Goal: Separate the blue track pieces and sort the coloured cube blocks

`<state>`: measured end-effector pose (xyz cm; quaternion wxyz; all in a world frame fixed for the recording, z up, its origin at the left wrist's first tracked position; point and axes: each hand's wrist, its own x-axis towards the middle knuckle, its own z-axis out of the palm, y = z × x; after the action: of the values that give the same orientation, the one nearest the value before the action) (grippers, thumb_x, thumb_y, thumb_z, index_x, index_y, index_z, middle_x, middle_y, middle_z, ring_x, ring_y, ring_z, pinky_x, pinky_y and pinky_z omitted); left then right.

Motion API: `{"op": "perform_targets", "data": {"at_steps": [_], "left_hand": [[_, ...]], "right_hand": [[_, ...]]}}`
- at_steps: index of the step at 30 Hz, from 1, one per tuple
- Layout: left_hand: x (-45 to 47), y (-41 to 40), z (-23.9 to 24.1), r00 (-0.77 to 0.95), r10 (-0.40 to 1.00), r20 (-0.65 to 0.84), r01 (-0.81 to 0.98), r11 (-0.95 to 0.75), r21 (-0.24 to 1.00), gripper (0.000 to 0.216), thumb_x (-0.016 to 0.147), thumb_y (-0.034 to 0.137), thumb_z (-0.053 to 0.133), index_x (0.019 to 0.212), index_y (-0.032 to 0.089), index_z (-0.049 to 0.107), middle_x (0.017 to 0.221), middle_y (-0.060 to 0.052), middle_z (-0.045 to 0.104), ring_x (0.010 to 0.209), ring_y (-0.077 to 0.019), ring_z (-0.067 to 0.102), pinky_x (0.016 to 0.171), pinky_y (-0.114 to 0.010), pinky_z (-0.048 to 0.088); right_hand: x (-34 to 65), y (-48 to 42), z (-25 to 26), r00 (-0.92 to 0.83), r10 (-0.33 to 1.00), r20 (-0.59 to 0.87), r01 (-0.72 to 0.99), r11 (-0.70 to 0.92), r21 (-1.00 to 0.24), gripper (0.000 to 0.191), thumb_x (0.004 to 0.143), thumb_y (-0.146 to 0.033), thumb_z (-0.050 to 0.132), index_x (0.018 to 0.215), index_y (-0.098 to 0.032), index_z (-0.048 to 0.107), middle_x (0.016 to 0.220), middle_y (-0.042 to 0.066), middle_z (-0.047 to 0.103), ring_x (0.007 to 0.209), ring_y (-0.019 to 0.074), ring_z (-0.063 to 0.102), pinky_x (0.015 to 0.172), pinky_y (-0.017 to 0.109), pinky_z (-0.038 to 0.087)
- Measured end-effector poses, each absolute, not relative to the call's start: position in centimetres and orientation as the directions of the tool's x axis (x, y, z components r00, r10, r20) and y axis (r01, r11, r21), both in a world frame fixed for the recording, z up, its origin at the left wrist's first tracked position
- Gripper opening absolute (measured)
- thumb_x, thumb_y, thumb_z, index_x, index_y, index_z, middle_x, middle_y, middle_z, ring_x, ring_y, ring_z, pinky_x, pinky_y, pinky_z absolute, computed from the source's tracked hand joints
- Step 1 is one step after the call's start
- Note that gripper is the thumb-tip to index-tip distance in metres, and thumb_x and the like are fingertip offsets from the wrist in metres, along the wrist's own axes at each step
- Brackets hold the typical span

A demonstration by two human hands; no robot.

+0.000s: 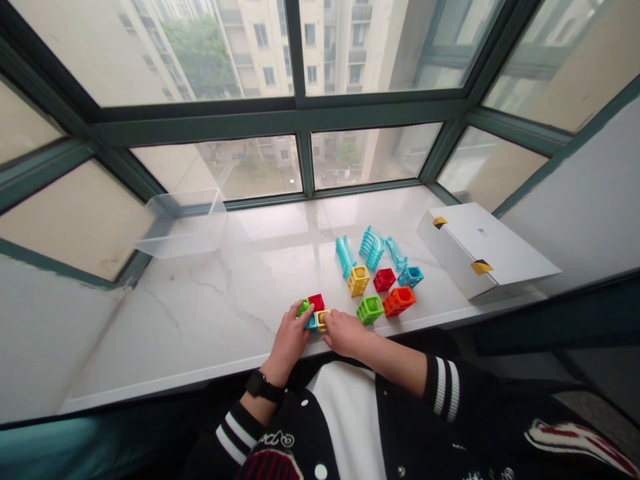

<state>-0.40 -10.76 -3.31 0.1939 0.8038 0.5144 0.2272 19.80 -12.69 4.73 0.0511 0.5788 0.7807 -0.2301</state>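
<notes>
On a white marble sill [210, 313] near its front edge, my left hand [289, 340] and my right hand [345, 332] both grip a small cluster of joined toy cubes [314, 311] in green, red, blue and yellow. Beyond it lie loose hollow cubes: yellow [359, 280], red [384, 279], blue [411, 275], green [370, 309] and orange [399, 301]. Three pale blue curved track pieces [371, 248] lie behind them.
A clear plastic bin [183, 223] stands at the back left by the window. A white cardboard box [480, 250] with yellow tape lies at the right end of the sill. Green window frames enclose the sill on three sides.
</notes>
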Motion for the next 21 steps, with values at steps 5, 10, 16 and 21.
{"op": "perform_targets", "data": {"at_steps": [5, 10, 16, 21], "left_hand": [[-0.3, -10.7, -3.5, 0.352, 0.923, 0.159, 0.753, -0.380, 0.538, 0.078, 0.079, -0.007, 0.049, 0.147, 0.028, 0.065, 0.158, -0.013, 0.052, 0.143, -0.0317, 0.054, 0.118, -0.052, 0.048], [-0.4, -10.8, -3.9, 0.344, 0.921, 0.180, 0.751, -0.385, 0.536, 0.080, 0.078, -0.007, 0.049, 0.148, 0.029, 0.064, 0.160, -0.012, 0.051, 0.142, -0.0317, 0.054, 0.118, -0.053, 0.048], [-0.3, -11.1, -3.8, 0.358, 0.915, 0.185, 0.772, -0.402, 0.492, 0.084, 0.076, -0.008, 0.050, 0.151, 0.028, 0.060, 0.161, -0.013, 0.047, 0.143, -0.0311, 0.053, 0.119, -0.050, 0.048], [0.2, -11.3, -3.0, 0.348, 0.923, 0.166, 0.814, -0.385, 0.434, 0.076, 0.083, -0.002, 0.052, 0.152, 0.029, 0.058, 0.160, -0.014, 0.047, 0.134, -0.0329, 0.059, 0.113, -0.053, 0.053]], "right_hand": [[20.1, -13.1, 5.6, -0.304, 0.879, -0.367, 0.934, 0.200, -0.295, 0.035, 0.096, -0.035, 0.064, 0.125, -0.015, 0.062, 0.124, 0.018, 0.069, 0.111, 0.0334, 0.070, 0.085, 0.041, 0.056], [20.4, -13.2, 6.4, -0.292, 0.888, -0.355, 0.936, 0.189, -0.296, 0.034, 0.097, -0.035, 0.062, 0.124, -0.013, 0.062, 0.124, 0.018, 0.068, 0.110, 0.0333, 0.070, 0.085, 0.039, 0.054], [21.0, -13.4, 8.4, -0.264, 0.919, -0.293, 0.919, 0.147, -0.367, 0.031, 0.100, -0.038, 0.062, 0.121, -0.015, 0.061, 0.123, 0.016, 0.068, 0.107, 0.0294, 0.070, 0.086, 0.037, 0.051], [21.9, -13.3, 10.3, -0.259, 0.955, -0.147, 0.841, 0.148, -0.521, 0.028, 0.098, -0.045, 0.066, 0.108, -0.019, 0.060, 0.111, 0.010, 0.068, 0.099, 0.0249, 0.067, 0.084, 0.033, 0.048]]}}
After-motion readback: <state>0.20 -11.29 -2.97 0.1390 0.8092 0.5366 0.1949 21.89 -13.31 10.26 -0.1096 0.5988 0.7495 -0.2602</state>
